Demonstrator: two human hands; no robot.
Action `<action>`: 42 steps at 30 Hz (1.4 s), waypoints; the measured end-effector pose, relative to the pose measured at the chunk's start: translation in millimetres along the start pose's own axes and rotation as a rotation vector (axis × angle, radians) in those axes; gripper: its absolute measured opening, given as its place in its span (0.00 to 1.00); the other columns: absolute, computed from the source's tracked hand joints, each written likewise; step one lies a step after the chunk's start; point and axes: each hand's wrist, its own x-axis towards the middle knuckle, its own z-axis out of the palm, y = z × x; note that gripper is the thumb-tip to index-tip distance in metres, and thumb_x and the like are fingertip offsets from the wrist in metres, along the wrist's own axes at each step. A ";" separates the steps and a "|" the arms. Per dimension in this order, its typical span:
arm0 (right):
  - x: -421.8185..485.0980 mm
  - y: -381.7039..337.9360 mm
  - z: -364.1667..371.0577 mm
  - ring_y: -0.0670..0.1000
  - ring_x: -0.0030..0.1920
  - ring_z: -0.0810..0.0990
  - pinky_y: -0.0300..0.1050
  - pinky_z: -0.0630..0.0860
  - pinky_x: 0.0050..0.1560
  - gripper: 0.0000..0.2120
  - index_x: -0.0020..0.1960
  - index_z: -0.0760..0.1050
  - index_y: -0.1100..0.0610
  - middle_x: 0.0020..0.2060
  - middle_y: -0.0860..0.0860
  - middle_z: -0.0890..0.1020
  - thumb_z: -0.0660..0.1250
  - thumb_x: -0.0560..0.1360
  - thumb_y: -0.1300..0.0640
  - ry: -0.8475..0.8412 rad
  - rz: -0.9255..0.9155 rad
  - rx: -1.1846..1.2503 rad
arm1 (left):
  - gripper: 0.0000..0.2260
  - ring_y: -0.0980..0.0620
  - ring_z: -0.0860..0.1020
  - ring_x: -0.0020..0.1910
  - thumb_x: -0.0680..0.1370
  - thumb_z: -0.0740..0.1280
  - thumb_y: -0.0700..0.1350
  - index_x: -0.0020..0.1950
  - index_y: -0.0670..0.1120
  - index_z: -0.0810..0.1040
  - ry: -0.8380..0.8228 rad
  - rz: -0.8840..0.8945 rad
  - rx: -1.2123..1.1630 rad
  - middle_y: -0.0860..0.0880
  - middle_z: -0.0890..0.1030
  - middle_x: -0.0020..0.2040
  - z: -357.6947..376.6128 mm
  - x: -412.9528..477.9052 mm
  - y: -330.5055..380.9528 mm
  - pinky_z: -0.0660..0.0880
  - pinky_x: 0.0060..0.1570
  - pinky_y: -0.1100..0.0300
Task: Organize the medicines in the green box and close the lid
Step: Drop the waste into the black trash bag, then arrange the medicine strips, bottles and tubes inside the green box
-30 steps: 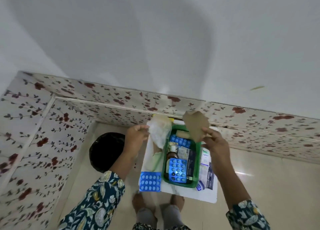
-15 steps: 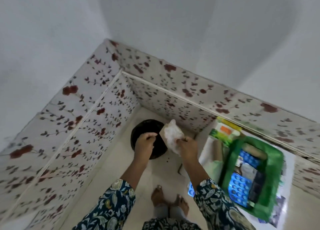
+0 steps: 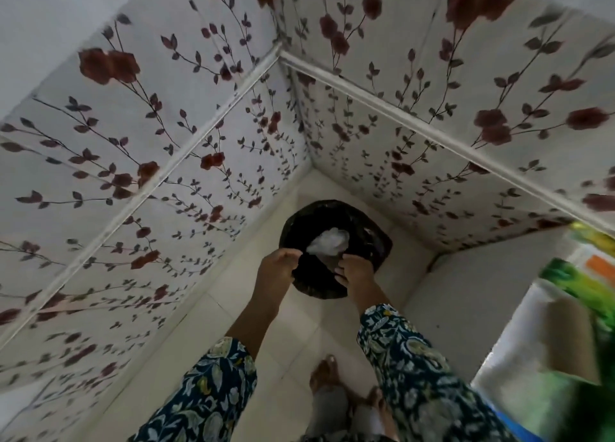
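A corner of white wall panels (image 3: 186,115) printed with dark red flowers and thin leafy stems meets a pale tiled floor (image 3: 253,338), and in that corner stands a round bin lined with a black bag (image 3: 362,222). A crumpled clear plastic wrapper (image 3: 327,243) lies inside the bin, near its middle. Both hands reach over the bin's near rim: the left hand (image 3: 276,270) has its fingers curled downward, close to the edge of the black liner, and the right hand (image 3: 357,270) has its fingers bent toward the wrapper; whether either one grips anything cannot be told through the blur. Both arms wear dark blue floral sleeves (image 3: 409,365), and bare feet (image 3: 324,373) show on the floor between them. At the right edge, badly blurred, the green box (image 3: 585,405) sits on a white surface (image 3: 509,365), well apart from the hands, with a green and yellow packet (image 3: 575,282) behind it.
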 end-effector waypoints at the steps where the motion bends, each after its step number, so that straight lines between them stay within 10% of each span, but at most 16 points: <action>1: -4.0 -2.7 -1.4 0.64 0.68 0.69 0.54 0.70 0.65 0.18 0.67 0.65 0.68 0.68 0.65 0.69 0.54 0.78 0.69 -0.003 0.009 0.008 | 0.09 0.48 0.76 0.48 0.77 0.61 0.36 0.47 0.45 0.79 0.002 0.001 0.005 0.44 0.78 0.47 0.0 -1.7 0.2 0.72 0.42 0.61; 4: -28.2 -14.7 -8.6 0.63 0.67 0.71 0.52 0.68 0.67 0.17 0.68 0.65 0.67 0.67 0.64 0.72 0.50 0.81 0.66 0.018 0.042 0.108 | 0.09 0.46 0.75 0.49 0.78 0.60 0.36 0.43 0.45 0.78 -0.022 0.024 0.016 0.43 0.77 0.48 -0.2 -14.0 11.7 0.71 0.42 0.58; 9: -102.0 -35.4 -39.6 0.50 0.37 0.78 0.41 0.75 0.39 0.11 0.59 0.73 0.67 0.39 0.53 0.78 0.58 0.78 0.66 0.049 -0.084 0.118 | 0.11 0.45 0.75 0.52 0.79 0.61 0.39 0.39 0.48 0.77 -0.088 0.013 0.012 0.44 0.77 0.47 9.4 -58.4 50.0 0.70 0.52 0.53; 14: -180.8 -44.6 -89.5 0.49 0.33 0.75 0.37 0.71 0.29 0.16 0.38 0.74 0.58 0.35 0.53 0.77 0.53 0.79 0.67 0.081 -0.172 0.177 | 0.07 0.47 0.75 0.53 0.80 0.60 0.39 0.47 0.40 0.76 -0.187 0.028 0.025 0.43 0.77 0.52 35.0 -122.2 86.6 0.70 0.52 0.55; 23: -265.0 -19.6 -178.9 0.50 0.32 0.73 0.38 0.71 0.29 0.14 0.39 0.74 0.58 0.33 0.53 0.75 0.54 0.77 0.69 0.299 -0.274 0.124 | 0.07 0.53 0.76 0.42 0.79 0.61 0.38 0.51 0.41 0.78 -0.380 0.114 0.256 0.48 0.79 0.42 93.0 -188.7 65.7 0.71 0.41 0.59; 27: -272.1 3.5 -203.2 0.58 0.41 0.80 0.48 0.77 0.44 0.11 0.51 0.76 0.61 0.42 0.58 0.79 0.57 0.75 0.67 0.432 -0.295 -0.114 | 0.08 0.50 0.76 0.48 0.77 0.62 0.38 0.51 0.41 0.80 -0.475 0.189 0.497 0.46 0.78 0.47 113.8 -195.6 47.1 0.68 0.48 0.60; 32: -284.3 34.7 -201.1 0.58 0.61 0.76 0.48 0.72 0.59 0.18 0.62 0.73 0.60 0.61 0.57 0.78 0.60 0.73 0.65 0.410 -0.242 -0.560 | 0.09 0.55 0.73 0.33 0.76 0.63 0.35 0.54 0.38 0.78 -0.514 0.211 0.667 0.47 0.77 0.42 135.0 -196.7 23.7 0.67 0.25 0.75; 42: -281.9 46.4 -203.1 0.60 0.60 0.76 0.50 0.74 0.52 0.21 0.70 0.63 0.58 0.69 0.55 0.68 0.56 0.77 0.62 0.591 -0.383 -0.666 | 0.24 0.41 0.74 0.62 0.76 0.68 0.46 0.69 0.39 0.67 -0.581 0.308 0.773 0.40 0.74 0.65 198.5 -188.5 32.5 0.72 0.62 0.47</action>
